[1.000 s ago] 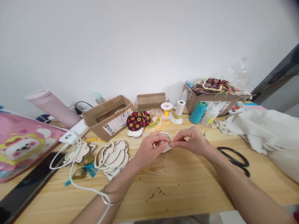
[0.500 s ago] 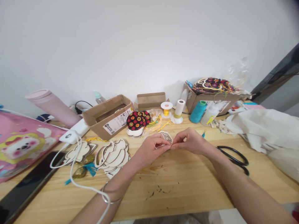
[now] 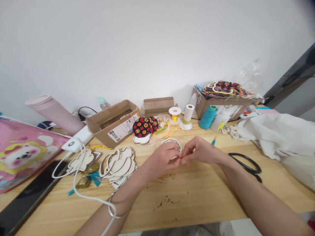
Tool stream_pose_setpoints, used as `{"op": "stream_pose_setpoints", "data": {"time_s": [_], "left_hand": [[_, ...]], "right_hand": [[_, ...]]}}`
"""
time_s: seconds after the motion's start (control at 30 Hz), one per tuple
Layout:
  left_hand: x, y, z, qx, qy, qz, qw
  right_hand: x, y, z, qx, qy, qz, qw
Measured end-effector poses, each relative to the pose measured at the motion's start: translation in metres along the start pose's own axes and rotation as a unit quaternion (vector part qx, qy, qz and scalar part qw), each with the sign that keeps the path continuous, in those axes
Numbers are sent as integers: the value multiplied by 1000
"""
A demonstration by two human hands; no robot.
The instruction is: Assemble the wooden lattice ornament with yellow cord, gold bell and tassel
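Note:
My left hand (image 3: 163,159) holds a pale laser-cut wooden cutout (image 3: 172,143) with a lattice pattern, and most of the lower part is hidden behind my fingers. My right hand (image 3: 199,150) comes in from the other side, its thumb and forefinger pinched at the cutout's edge. Anything fine between those fingertips is too small to tell. Both hands are raised a little above the pine table (image 3: 192,200).
Stacked wooden cutouts (image 3: 118,165) lie left of my hands, and black scissors (image 3: 246,165) lie right. A white cable (image 3: 81,183) crosses my left wrist area. Behind stand cardboard boxes (image 3: 113,126), a polka-dot fabric piece (image 3: 142,127), spools and bottles. Crumpled cream cloth (image 3: 278,137) sits far right.
Both hands have sunk slightly lower in the view. The cutout has turned, and more of its lattice face now shows above my fingers.

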State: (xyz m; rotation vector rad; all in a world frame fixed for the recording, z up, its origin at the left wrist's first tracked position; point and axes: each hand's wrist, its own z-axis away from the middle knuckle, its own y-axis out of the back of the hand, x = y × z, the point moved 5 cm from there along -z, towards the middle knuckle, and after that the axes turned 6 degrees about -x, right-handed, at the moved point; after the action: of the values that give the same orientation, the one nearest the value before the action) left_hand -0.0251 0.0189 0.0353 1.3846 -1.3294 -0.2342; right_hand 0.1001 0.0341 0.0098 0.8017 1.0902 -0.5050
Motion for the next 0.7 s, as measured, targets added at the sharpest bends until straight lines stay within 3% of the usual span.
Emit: {"op": "stream_pose_setpoints", "data": {"time_s": [0.1,0.23,0.7], "left_hand": [[-6,4,2,18,33,75,996],[-10,6,4,12,74,141,987],[-1,6,1,-28,13,99,995]], "right_hand": [[-1,-2,1,-20,-2,-92,996],[0,-2,1,-22,-6,-111,994],[0,-5,1,-83,-24,-143,986]]}}
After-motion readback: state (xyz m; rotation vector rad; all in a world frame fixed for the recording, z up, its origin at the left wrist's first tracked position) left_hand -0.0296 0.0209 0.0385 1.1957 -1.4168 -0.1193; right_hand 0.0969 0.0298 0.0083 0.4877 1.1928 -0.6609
